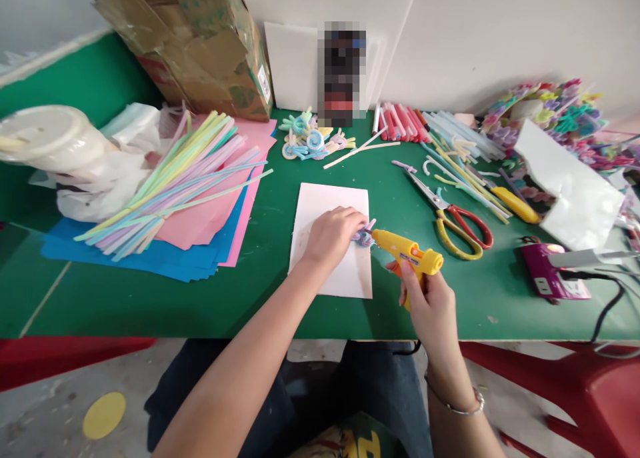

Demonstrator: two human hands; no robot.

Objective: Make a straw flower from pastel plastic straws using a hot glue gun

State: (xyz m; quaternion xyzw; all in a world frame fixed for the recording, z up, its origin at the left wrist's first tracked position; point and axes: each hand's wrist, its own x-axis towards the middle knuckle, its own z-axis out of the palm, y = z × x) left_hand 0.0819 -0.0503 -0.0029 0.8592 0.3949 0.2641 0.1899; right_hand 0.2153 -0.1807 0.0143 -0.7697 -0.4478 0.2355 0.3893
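Observation:
My left hand (332, 234) rests on a white sheet of paper (330, 208) lying on the green table (280, 291). Its fingers are closed around a small curled straw piece (365, 235) in pale blue and pink, holding it against the paper. My right hand (429, 307) grips a yellow glue gun (407, 254) by the handle. The gun's nozzle points left and touches the curled straw piece beside my left fingers.
Long pastel straws (175, 178) lie on pink and blue paper sheets (150, 255) at left. Red-and-yellow scissors (453, 221), a yellow utility knife (515, 206), loose straws and finished straw curls (310, 141) lie behind. A purple power strip (547, 275) sits at right, a cardboard box (200, 45) at back.

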